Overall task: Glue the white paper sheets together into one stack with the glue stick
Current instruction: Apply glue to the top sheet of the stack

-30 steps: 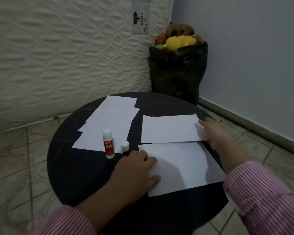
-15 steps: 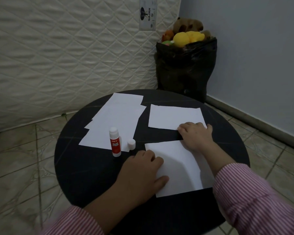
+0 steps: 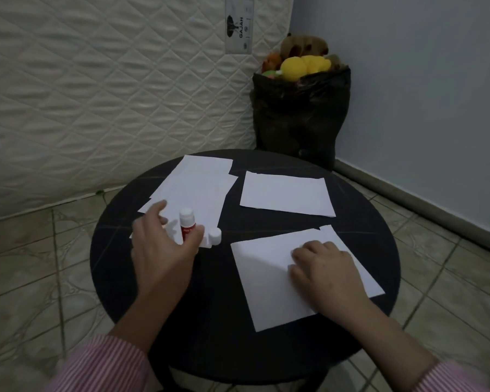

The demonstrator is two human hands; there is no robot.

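On the round black table (image 3: 159, 292) the person's left hand (image 3: 161, 244) reaches to the upright glue stick (image 3: 186, 226), and its thumb and fingers are spread open on both sides of the tube; they are very near it, maybe just touching, but they do not grip it yet. The stick has no cap on, and its small white cap (image 3: 214, 236) stands just beside it on the right, probably left there so that the glue is ready to use. The stick stands on the near edge of a loose pile of white sheets (image 3: 198, 188) at the left side of the table, which seem to wait for their turn. The right hand (image 3: 320, 267) lies on the near sheet (image 3: 263, 278) with the fingers bent down on the paper; it presses and holds nothing, most likely to keep the sheet from sliding. A corner of another sheet shows at the far edge, so this looks like two sheets already laid together. One more single sheet (image 3: 286, 193) lies apart at the far right. The next move seems to be to close the left hand on the stick and bring it to the paper.
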